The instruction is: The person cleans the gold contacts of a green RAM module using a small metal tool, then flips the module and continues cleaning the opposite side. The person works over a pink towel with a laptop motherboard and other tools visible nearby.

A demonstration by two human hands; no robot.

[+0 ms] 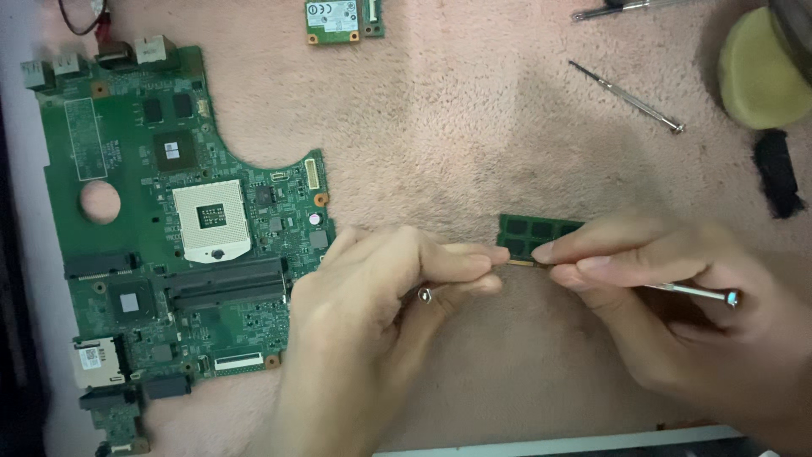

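Note:
A small green memory module (529,233) with black chips is held just above the pink fleecy cloth (474,127), between my two hands. My left hand (372,330) pinches its lower left corner with thumb and forefinger; a small round metal tip (425,294) shows inside that hand. My right hand (668,296) pinches the module's right side, covering that end, and also has a thin silver tool (702,293) tucked in its fingers. A green laptop motherboard (110,144) with an empty processor socket (211,218) lies at the left, beside my left hand.
A small green wireless card (334,19) lies at the top centre. A thin screwdriver (628,97) and another metal tool (617,8) lie at the top right, near a round yellow object (761,80) and a black strip (776,173). A pale edge (592,442) runs along the bottom.

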